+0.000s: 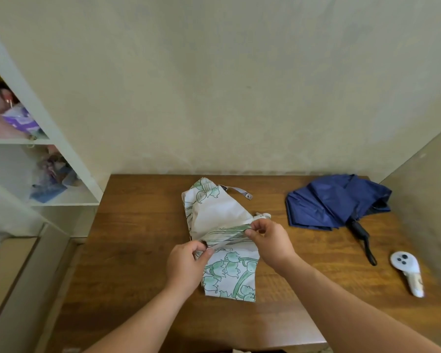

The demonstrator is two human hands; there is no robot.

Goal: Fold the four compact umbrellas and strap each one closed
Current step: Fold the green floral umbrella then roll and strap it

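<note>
While left hand (185, 266) pinches floral umbrella (222, 240) fold | right hand (269, 242) fingers pinch same fold | mid-tabletop (127, 250)

table (143, 250): your brown wood, grain showing, slight sheen
floral umbrella (229, 271): thin white cloth, green print, creased
navy umbrella (334, 202): smooth cloth, faintly shiny
wall (239, 85): matt, kinda blotchy

I find no legible text, label, brand, number or sign from my remote view. The white umbrella (224, 240) bears only a green floral print; the shelf items (15, 118) are too blurred to read.
</note>
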